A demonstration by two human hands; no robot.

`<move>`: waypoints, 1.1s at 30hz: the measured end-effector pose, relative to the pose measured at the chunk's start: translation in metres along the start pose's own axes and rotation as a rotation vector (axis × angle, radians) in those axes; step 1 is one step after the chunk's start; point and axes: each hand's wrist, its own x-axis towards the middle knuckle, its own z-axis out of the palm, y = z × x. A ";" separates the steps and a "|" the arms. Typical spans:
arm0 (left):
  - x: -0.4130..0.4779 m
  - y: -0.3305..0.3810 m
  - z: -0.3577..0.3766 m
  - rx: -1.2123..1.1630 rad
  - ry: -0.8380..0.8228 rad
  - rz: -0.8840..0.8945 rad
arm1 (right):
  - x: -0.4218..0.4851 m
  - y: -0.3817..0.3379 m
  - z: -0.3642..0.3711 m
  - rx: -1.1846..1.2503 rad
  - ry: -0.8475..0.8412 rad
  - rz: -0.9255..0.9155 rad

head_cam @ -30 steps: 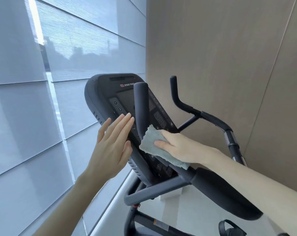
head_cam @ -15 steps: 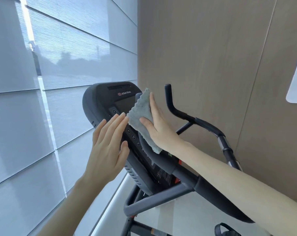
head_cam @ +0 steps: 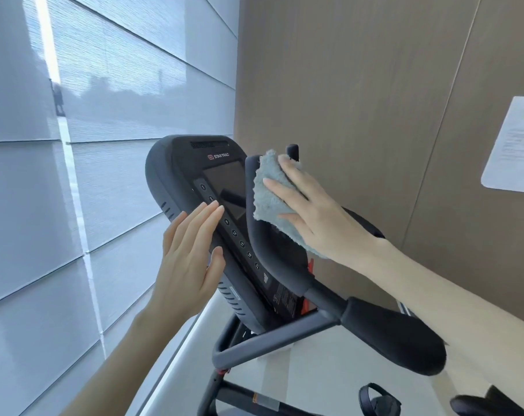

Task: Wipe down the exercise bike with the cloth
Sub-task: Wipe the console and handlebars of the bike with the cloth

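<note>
Right hand (head_cam: 311, 214): fingers straight and spread, pressing down on the cloth, not clutching it.
Fluffy pale-blue microfibre cloth (head_cam: 269, 202): ragged-edged, under the right fingers, lying against the curved matte-black handlebar horn (head_cam: 256, 244) of the black exercise bike (head_cam: 269, 340).
Left hand (head_cam: 188, 259): fingers straight and close together, flat on the smooth rounded plastic console (head_cam: 176, 163); fingertips touch its button column.
White paper sheet (head_cam: 513, 145): on the wall, well right of the right fingers.

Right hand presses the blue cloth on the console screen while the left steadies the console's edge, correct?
Not the screen: in the head view the right hand presses the cloth on the upright handlebar; the left hand steadies the console edge.
</note>
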 end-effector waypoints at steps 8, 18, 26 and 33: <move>-0.007 -0.012 -0.008 0.006 -0.007 -0.010 | 0.030 0.000 0.046 -0.241 0.038 -0.280; -0.021 -0.012 -0.009 0.015 -0.056 -0.040 | -0.018 -0.015 0.060 -0.089 -0.076 -0.472; -0.027 -0.002 -0.013 0.024 -0.068 -0.013 | -0.057 -0.018 0.036 -0.042 -0.178 -0.472; -0.017 0.005 -0.013 0.027 -0.053 0.018 | -0.021 -0.013 0.017 0.212 0.041 -0.210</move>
